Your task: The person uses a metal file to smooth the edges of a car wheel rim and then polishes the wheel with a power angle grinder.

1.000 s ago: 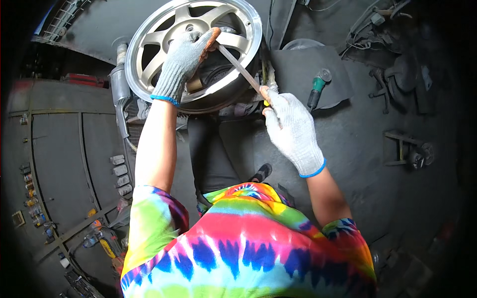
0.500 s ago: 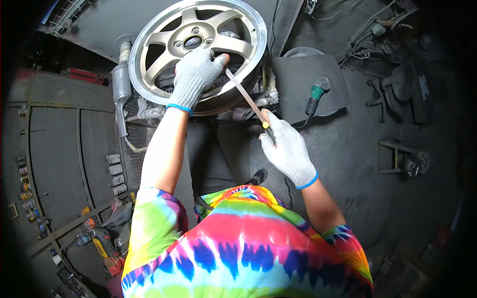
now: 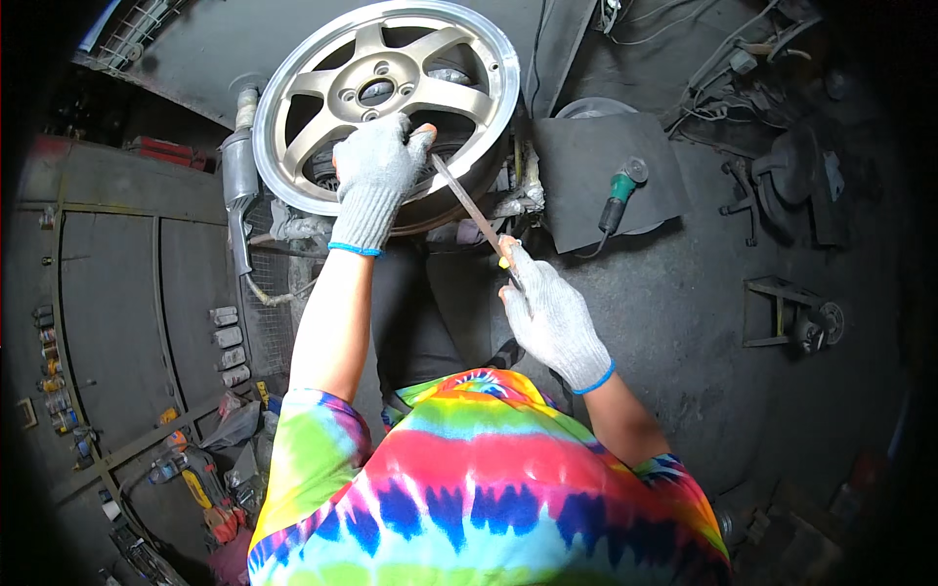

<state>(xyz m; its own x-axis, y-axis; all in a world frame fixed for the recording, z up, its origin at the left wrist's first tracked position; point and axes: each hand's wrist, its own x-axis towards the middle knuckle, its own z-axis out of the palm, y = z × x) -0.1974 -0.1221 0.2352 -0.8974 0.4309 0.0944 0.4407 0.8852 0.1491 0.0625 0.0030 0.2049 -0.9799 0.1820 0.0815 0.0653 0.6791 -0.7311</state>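
Note:
A car wheel rim (image 3: 418, 90) with gold-coloured spokes and a bright polished lip lies tilted in front of me. My left hand (image 3: 376, 186), in a grey knitted glove with a blue cuff, is closed over a spoke on the near side; its fingertips are partly hidden. In my right hand (image 3: 557, 322), gloved the same way, is a long flat file (image 3: 467, 203) with a dark handle and a yellow spot near the grip. The file slants up and left across the near right lip, its tip by the inner edge close to my left thumb.
Right of the rim, a green and black angle grinder (image 3: 619, 195) with a cord lies on a dark board (image 3: 567, 161). A grey metal cylinder (image 3: 237, 166) stands left of the rim. Several cans (image 3: 230, 337) are lined up lower left. A small metal stand (image 3: 782, 313) sits far right.
The rim has tilted slightly and its hub has come a little nearer to me. Both hands have moved slightly down or left, and the file has shifted left along with my right hand.

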